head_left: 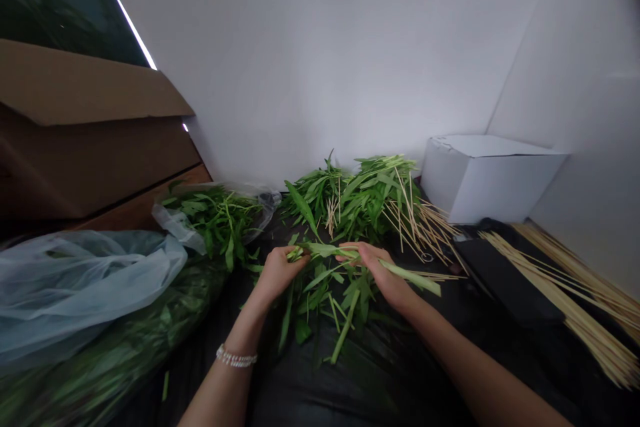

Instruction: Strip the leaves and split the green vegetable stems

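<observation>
My left hand (283,271) is closed, pinching the leafy end of some long-leaved greens (323,250). My right hand (383,272) is closed on the same greens, with the thumb pressing against the fingers. From it a thick pale green stem (417,278) sticks out to the right, with thin wooden skewers (445,276) alongside. Whether those skewers are in the hand or behind it, I cannot tell. Below both hands lie loose leaves and a cut stem (346,333) on the black covering (295,387).
Behind my hands are piles of leafy skewers (375,193). At left are a bag of greens (225,213), a larger plastic bag (90,287) and a cardboard box (90,160). Bare skewers (555,300), a black flat object (507,280) and a white box (495,180) stand right.
</observation>
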`<action>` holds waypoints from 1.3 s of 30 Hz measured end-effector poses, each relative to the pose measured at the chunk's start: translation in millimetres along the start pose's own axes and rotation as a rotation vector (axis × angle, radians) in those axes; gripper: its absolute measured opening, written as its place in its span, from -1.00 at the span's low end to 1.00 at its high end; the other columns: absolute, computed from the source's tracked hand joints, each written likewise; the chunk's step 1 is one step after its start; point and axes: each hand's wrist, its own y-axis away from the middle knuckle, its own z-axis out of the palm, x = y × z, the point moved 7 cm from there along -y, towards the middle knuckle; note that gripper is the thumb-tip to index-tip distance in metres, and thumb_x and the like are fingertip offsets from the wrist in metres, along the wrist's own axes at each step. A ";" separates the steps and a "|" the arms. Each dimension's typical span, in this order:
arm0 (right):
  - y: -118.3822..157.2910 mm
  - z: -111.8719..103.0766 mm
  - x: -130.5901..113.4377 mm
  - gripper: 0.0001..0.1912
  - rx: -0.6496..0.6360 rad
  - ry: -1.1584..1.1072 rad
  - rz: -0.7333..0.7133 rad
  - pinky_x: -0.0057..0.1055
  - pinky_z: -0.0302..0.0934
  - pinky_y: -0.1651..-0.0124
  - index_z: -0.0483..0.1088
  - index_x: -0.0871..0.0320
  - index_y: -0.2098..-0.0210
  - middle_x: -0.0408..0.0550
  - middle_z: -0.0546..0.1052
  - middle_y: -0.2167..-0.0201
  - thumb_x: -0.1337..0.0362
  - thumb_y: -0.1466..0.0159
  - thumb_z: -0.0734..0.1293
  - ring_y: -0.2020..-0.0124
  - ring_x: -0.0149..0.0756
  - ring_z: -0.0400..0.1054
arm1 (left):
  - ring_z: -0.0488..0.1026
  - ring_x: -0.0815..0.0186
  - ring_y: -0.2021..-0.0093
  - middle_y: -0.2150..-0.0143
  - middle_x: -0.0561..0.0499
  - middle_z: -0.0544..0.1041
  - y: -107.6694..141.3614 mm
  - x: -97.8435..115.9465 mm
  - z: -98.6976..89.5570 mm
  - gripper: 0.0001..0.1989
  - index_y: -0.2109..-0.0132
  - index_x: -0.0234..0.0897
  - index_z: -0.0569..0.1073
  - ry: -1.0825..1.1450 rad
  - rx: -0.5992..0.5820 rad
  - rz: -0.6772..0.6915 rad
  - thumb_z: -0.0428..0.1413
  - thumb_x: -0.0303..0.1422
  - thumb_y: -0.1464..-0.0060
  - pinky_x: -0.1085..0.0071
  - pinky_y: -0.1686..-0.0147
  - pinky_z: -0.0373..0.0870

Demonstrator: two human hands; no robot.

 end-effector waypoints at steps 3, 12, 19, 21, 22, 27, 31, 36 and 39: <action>-0.8 -0.3 1.4 -0.49 0.000 0.003 -0.006 -0.18 0.26 -0.01 0.48 0.10 0.07 0.03 0.58 0.15 -0.13 -0.31 0.16 0.07 -0.11 0.46 | 0.50 0.18 0.34 0.42 0.00 0.59 -0.6 0.4 5.2 -0.71 0.29 -0.34 0.61 -0.061 -0.079 0.041 0.14 -0.24 0.12 0.40 0.32 0.36; -0.5 -2.8 6.5 -0.47 0.043 -0.007 0.067 -0.18 0.26 -0.04 0.53 0.06 0.13 -0.02 0.58 0.14 -0.18 -0.26 0.19 0.04 -0.09 0.42 | 0.41 0.31 0.46 0.48 0.03 0.54 3.2 13.7 -5.1 -0.82 0.39 -0.30 0.55 -0.206 0.107 0.063 0.09 -0.33 0.16 0.46 0.41 0.25; -10.7 -27.9 22.5 -0.38 0.223 -0.193 0.163 -0.24 0.27 0.09 0.56 0.13 0.27 0.03 0.60 0.18 -0.27 -0.20 0.19 0.15 -0.11 0.47 | 0.31 0.40 0.55 0.54 0.09 0.44 -5.8 -16.2 -31.7 -0.83 0.44 -0.32 0.47 0.397 0.247 -0.132 0.14 -0.28 0.20 0.50 0.53 0.20; -11.9 -33.9 24.9 -0.39 0.256 -0.246 0.196 -0.28 0.26 0.12 0.55 0.13 0.27 0.02 0.60 0.21 -0.27 -0.18 0.21 0.15 -0.14 0.46 | 0.32 0.41 0.54 0.50 0.08 0.47 -7.8 -23.5 -47.2 -0.75 0.39 -0.33 0.48 0.504 0.358 -0.147 0.18 -0.23 0.22 0.50 0.53 0.21; -11.9 -35.2 26.6 -0.40 0.262 -0.274 0.221 -0.30 0.26 0.13 0.55 0.12 0.27 0.01 0.61 0.24 -0.27 -0.18 0.21 0.16 -0.16 0.46 | 0.32 0.41 0.55 0.49 0.07 0.47 -8.5 -25.7 -52.9 -0.72 0.37 -0.33 0.47 0.534 0.397 -0.149 0.19 -0.20 0.22 0.50 0.53 0.22; -9.5 -31.6 37.2 -0.44 0.249 -0.426 0.350 -0.38 0.27 0.25 0.54 0.11 0.31 -0.02 0.61 0.40 -0.23 -0.23 0.19 0.31 -0.25 0.47 | 0.28 0.44 0.58 0.45 0.07 0.48 -10.2 -21.5 -57.1 -0.66 0.29 -0.32 0.43 0.493 0.395 -0.112 0.15 -0.12 0.10 0.50 0.54 0.22; -9.3 -29.5 39.0 -0.49 0.249 -0.433 0.375 -0.39 0.30 0.27 0.54 0.12 0.31 0.00 0.61 0.36 -0.16 -0.25 0.21 0.29 -0.25 0.48 | 0.39 0.37 0.46 0.43 0.06 0.48 -6.8 -5.6 -58.3 -0.69 0.19 -0.28 0.38 0.378 0.414 0.043 0.09 -0.14 -0.04 0.47 0.41 0.30; -9.0 -27.4 38.7 -0.50 0.237 -0.410 0.381 -0.36 0.32 0.24 0.54 0.13 0.27 0.03 0.62 0.28 -0.14 -0.27 0.19 0.21 -0.21 0.49 | 0.39 0.35 0.42 0.47 0.12 0.42 6.1 21.6 -51.6 -0.73 0.11 -0.22 0.37 0.121 0.412 0.207 0.09 -0.17 -0.10 0.45 0.32 0.31; -8.7 -25.3 38.9 -0.48 0.212 -0.388 0.379 -0.35 0.33 0.22 0.54 0.13 0.26 0.04 0.62 0.28 -0.15 -0.27 0.18 0.20 -0.21 0.49 | 0.43 0.32 0.38 0.36 0.06 0.51 14.6 38.2 -33.8 -0.73 0.14 -0.21 0.44 -0.060 0.329 0.280 0.18 -0.20 -0.03 0.43 0.31 0.32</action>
